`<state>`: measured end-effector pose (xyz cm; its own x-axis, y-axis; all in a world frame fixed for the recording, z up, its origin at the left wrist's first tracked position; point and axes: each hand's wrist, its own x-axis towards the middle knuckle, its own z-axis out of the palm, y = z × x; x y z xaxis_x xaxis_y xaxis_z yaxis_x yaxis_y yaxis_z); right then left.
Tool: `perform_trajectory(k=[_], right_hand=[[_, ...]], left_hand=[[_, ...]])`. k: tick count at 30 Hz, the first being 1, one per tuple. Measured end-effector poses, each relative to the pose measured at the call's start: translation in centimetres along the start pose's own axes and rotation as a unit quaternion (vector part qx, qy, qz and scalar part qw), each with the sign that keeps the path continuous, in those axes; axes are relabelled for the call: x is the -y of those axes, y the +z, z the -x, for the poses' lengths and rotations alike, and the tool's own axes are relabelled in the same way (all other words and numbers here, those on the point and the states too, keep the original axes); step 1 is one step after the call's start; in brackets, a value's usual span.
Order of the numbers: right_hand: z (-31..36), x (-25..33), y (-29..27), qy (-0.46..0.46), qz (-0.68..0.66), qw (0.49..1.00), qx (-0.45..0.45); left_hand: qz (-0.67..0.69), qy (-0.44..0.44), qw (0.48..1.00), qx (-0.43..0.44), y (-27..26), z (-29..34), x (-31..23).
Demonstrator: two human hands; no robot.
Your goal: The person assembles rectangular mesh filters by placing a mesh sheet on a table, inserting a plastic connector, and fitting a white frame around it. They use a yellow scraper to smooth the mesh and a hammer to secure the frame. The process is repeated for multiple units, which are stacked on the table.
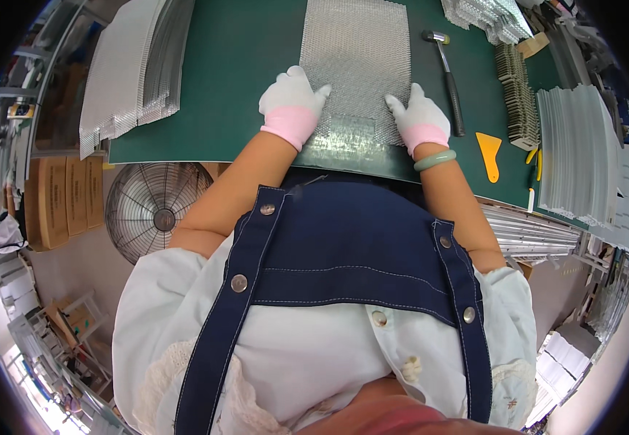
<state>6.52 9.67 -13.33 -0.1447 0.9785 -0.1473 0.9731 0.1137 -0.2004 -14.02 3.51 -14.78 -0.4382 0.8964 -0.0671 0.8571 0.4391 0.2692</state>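
A long silvery mesh sheet [356, 43] lies lengthwise on the green tabletop, its near end between my hands. Both hands wear white gloves with pink cuffs. My left hand [291, 101] is at the sheet's left edge, thumb over the mesh and the other fingers curled. At the right edge my right hand [422, 116] holds on in the same way, its thumb on the mesh. Fingers under the edges are hidden. Nearer to me, a shiny clear-looking strip [351, 138] lies at the table's front edge.
To the right are a hammer [451, 90], a yellow scraper [488, 156], a row of small metal pieces [516, 94], yellow-handled tools [534, 165] and stacked pale panels [576, 152]. More mesh sheets [133, 72] stand stacked at left. A floor fan [162, 210] sits below the table.
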Motion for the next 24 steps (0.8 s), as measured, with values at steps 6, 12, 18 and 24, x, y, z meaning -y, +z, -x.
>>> perform_trajectory(k=[6,12,18,24], right_hand=[[-0.5,-1.0,2.3,-0.050,-0.005,0.998,-0.040],[0.0,-1.0,0.1,-0.088,-0.016,0.995,0.039],[2.6,0.8,-0.2,-0.113,0.096,0.986,-0.074],[6.8,-2.3,2.8,-0.305,0.023,0.946,-0.109]], left_hand=[[0.013,0.033,0.999,-0.029,0.5,-0.1,0.7],[0.051,0.064,0.994,0.078,-1.9,-0.3,1.4],[-0.087,0.041,0.994,-0.045,-2.0,1.5,-0.9],[0.068,0.317,0.946,0.003,0.1,6.2,2.1]])
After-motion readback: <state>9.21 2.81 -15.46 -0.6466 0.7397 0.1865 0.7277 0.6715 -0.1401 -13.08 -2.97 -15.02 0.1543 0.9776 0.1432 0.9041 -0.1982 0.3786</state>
